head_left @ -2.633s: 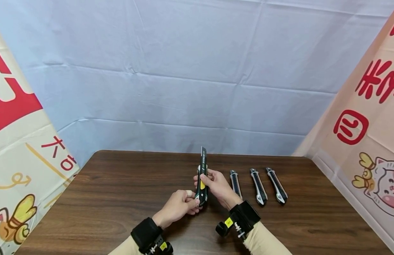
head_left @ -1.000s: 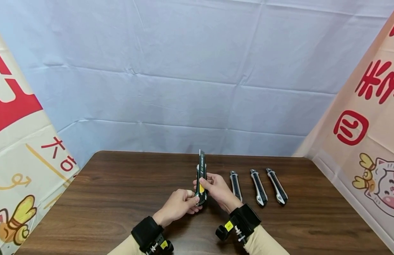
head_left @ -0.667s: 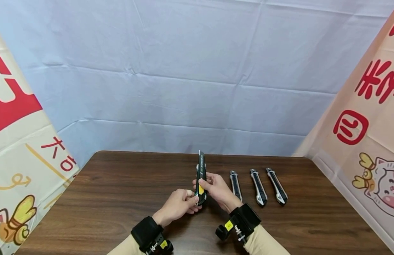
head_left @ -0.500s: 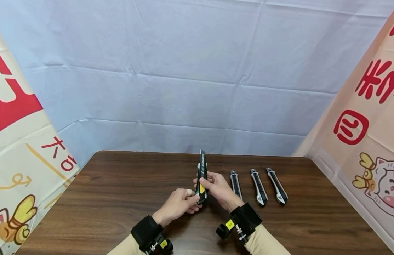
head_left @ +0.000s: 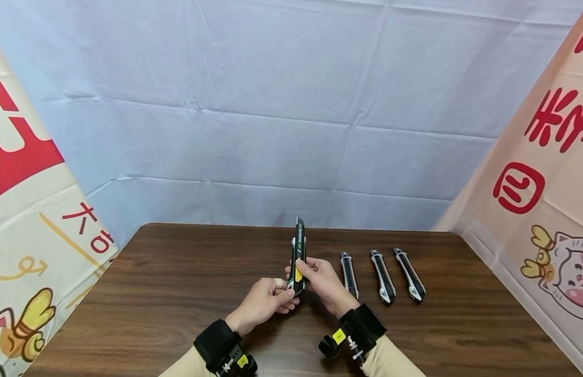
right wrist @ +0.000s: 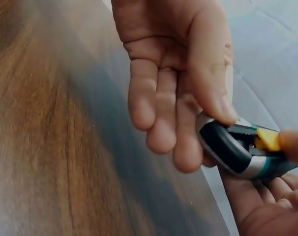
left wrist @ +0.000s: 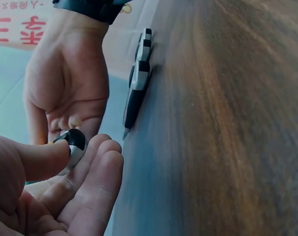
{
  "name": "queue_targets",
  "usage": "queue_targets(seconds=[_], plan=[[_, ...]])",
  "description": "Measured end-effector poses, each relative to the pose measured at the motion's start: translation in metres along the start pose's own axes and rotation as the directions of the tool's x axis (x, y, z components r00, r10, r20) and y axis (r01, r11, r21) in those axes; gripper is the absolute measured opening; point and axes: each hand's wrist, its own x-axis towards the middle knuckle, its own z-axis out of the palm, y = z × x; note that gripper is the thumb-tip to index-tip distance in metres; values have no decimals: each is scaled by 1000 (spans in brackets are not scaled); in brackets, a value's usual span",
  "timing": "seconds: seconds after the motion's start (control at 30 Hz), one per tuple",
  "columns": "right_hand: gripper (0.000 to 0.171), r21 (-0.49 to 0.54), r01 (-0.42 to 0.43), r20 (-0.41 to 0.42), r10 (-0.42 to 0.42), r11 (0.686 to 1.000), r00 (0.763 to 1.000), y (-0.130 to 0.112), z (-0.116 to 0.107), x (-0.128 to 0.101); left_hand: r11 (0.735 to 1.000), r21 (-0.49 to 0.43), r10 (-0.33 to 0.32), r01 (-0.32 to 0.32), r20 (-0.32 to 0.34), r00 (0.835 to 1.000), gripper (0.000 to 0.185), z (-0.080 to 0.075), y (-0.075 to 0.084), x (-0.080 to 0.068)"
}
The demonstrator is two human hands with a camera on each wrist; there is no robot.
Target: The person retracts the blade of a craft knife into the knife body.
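Observation:
A black-and-green utility knife [head_left: 298,248] with a yellow slider [right wrist: 268,139] is held above the table, its tip pointing away. My left hand [head_left: 260,303] pinches the rear end between thumb and fingers; a pale wrap [head_left: 278,283] circles one finger. My right hand [head_left: 325,284] grips the middle of the handle, with the thumb on the yellow slider. The left wrist view shows just the rounded butt [left wrist: 76,140] of the knife. Whether blade sticks out at the tip is too small to tell.
Three grey-and-black utility knives lie in a row right of my hands: a near one [head_left: 349,275], a middle one [head_left: 383,276] and a far-right one [head_left: 409,275]. The brown wooden table [head_left: 187,262] ends at a pale blue cloth [head_left: 253,131]. Printed banners hang at both sides.
Over the last half second the knife has risen slightly, and the right thumb has moved a little up along it. Both hands keep hold of it. The three knives on the table have not moved.

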Motion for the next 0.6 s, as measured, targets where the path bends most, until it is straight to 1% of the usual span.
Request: queue_targets(seconds=[0.1, 0.23, 0.43, 0.6], plan=[[48, -9, 0, -27, 0, 1000, 1000, 0, 3, 0, 1000, -8, -26, 26, -9, 1000, 30, 1, -1, 1], [45, -14, -4, -40, 4, 1000, 999, -1, 5, 0, 999, -15, -49, 49, -23, 999, 31, 1, -2, 2], [44, -16, -7, -37, 6, 1000, 999, -1, 5, 0, 999, -8, -54, 54, -26, 998, 28, 1, 0, 1], [45, -18, -7, -39, 7, 1000, 999, -1, 5, 0, 999, 7, -45, 45, -26, 999, 28, 1, 0, 1]])
